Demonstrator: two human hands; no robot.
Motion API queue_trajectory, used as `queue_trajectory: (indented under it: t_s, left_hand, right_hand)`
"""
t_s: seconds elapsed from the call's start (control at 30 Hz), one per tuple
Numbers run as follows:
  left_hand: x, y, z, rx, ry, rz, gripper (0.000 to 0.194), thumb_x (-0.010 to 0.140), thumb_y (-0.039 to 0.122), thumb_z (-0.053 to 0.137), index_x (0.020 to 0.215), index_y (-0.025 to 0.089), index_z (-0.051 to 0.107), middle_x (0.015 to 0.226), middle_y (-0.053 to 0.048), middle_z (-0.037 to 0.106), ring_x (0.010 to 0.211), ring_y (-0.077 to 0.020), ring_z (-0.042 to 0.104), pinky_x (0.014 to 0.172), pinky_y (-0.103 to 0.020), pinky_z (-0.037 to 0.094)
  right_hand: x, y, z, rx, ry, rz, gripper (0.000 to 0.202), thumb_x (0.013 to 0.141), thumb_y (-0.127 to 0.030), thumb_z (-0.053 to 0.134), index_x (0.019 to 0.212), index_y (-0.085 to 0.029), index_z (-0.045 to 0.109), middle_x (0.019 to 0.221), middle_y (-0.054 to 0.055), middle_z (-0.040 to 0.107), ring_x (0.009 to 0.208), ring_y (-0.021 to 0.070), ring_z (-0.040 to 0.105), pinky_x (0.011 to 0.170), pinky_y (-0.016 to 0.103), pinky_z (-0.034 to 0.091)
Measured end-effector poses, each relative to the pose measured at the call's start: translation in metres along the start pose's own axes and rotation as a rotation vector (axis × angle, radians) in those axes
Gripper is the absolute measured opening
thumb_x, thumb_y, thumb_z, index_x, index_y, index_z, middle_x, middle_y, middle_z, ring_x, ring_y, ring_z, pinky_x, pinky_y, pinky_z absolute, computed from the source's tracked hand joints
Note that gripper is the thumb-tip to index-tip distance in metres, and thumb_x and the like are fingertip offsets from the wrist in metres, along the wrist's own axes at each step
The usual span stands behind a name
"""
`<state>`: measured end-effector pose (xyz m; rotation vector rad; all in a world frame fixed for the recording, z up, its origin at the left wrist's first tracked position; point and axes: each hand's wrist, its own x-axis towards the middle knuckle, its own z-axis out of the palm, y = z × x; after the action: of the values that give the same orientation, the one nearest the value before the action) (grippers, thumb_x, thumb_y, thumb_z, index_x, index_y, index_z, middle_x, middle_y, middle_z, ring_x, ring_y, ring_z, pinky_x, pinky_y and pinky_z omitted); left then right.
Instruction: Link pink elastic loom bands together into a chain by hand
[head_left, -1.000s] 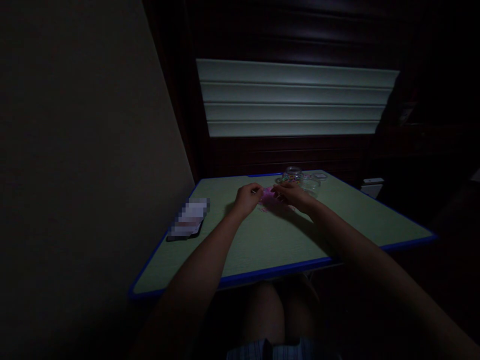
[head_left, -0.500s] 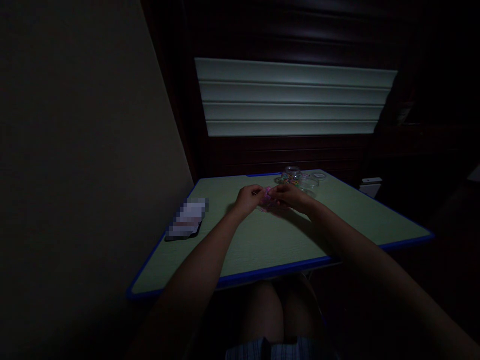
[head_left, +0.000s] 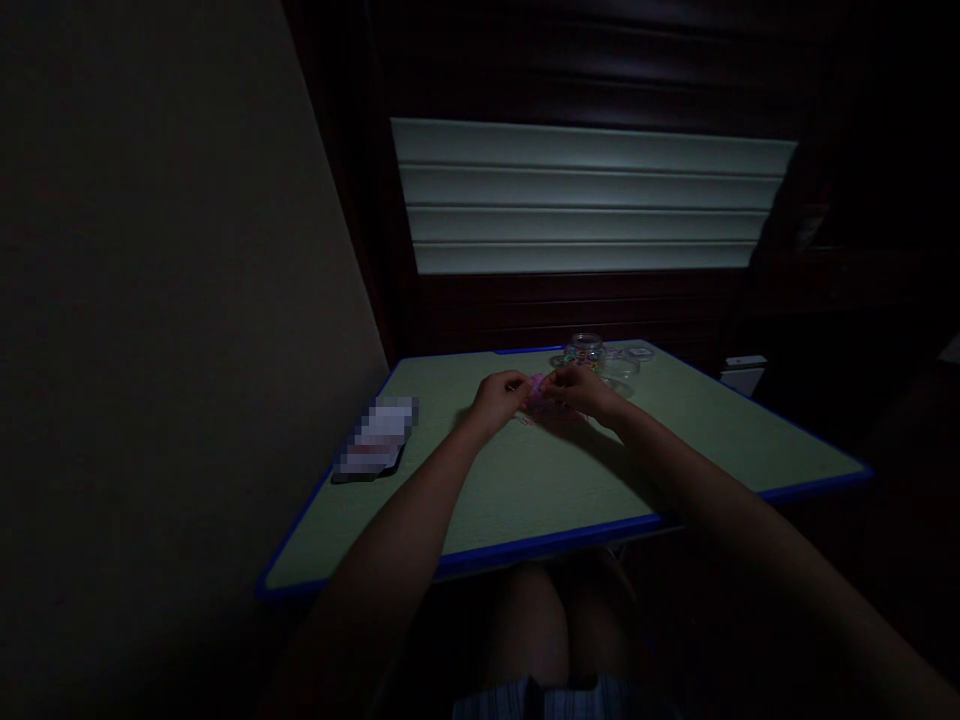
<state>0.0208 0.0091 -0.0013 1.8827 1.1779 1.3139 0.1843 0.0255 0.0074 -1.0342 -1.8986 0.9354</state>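
Over the middle of the green table, my left hand [head_left: 501,397] is closed on the left side of a small pink-purple item [head_left: 535,386]. At its right side is my right hand [head_left: 579,390], with its fingers pinched; whether they grip the pink item or something tiny is too dark to tell. More pinkish material lies on the table beneath my hands. Just behind my right hand stands a clear jar [head_left: 585,352] with small multicoloured pieces in it. A clear round container [head_left: 620,373] is to the right of the jar.
The green table [head_left: 540,490] has a blue edge. A phone-like object with a blurred screen [head_left: 375,436] lies at its left side. A clear lid-like disc [head_left: 639,353] is near the back edge. A wall rises on the left.
The fingers of my right hand have shifted slightly at the pink item. My left hand has stayed nearly in place.
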Motion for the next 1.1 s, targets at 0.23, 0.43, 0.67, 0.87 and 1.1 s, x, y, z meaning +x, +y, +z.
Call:
queue_trajectory:
  t_s: [0.23, 0.43, 0.67, 0.87, 1.1]
  left_hand:
    - [0.0, 0.002, 0.0, -0.015, -0.001, -0.041, 0.029, 0.069, 0.041, 0.053, 0.07, 0.013, 0.059, 0.061, -0.001, 0.057, 0.051, -0.009, 0.051, 0.049, -0.021, 0.041]
    - [-0.001, 0.006, -0.001, 0.004, 0.001, -0.084, 0.029, 0.071, 0.041, 0.05, 0.068, 0.013, 0.059, 0.055, 0.0, 0.055, 0.049, -0.0092, 0.05, 0.045, -0.019, 0.037]
    - [-0.002, 0.014, -0.002, -0.071, 0.014, -0.183, 0.035, 0.075, 0.045, 0.046, 0.075, 0.012, 0.06, 0.058, -0.002, 0.058, 0.047, -0.0087, 0.05, 0.046, -0.02, 0.039]
    - [-0.004, 0.022, -0.004, -0.18, -0.024, -0.253, 0.041, 0.074, 0.05, 0.047, 0.078, 0.011, 0.061, 0.075, -0.008, 0.064, 0.051, -0.0081, 0.053, 0.047, -0.019, 0.04]
    - [-0.005, 0.021, -0.003, -0.176, -0.043, -0.288, 0.032, 0.074, 0.042, 0.049, 0.075, 0.012, 0.061, 0.068, -0.005, 0.062, 0.05, -0.008, 0.052, 0.05, -0.021, 0.041]
  right_hand:
    - [-0.002, -0.007, 0.001, -0.406, 0.13, -0.288, 0.012, 0.07, -0.016, 0.052, 0.076, -0.012, 0.061, 0.069, 0.004, 0.06, 0.06, 0.0095, 0.05, 0.057, 0.02, 0.038]
    - [-0.007, -0.012, -0.004, -0.541, 0.195, -0.42, 0.016, 0.073, -0.015, 0.049, 0.082, -0.015, 0.062, 0.077, 0.005, 0.062, 0.063, 0.0109, 0.051, 0.06, 0.022, 0.037]
    - [-0.008, -0.015, -0.006, -0.561, 0.264, -0.465, 0.016, 0.075, -0.015, 0.049, 0.084, -0.016, 0.062, 0.081, 0.006, 0.061, 0.066, 0.012, 0.052, 0.064, 0.023, 0.038]
    - [-0.011, -0.019, -0.005, -0.594, 0.236, -0.477, 0.015, 0.076, -0.015, 0.049, 0.081, -0.016, 0.063, 0.08, 0.006, 0.061, 0.067, 0.0126, 0.053, 0.066, 0.024, 0.038]
    - [-0.012, -0.02, -0.005, -0.585, 0.2, -0.494, 0.014, 0.075, -0.016, 0.05, 0.081, -0.016, 0.063, 0.08, 0.006, 0.061, 0.067, 0.0124, 0.053, 0.064, 0.023, 0.038]
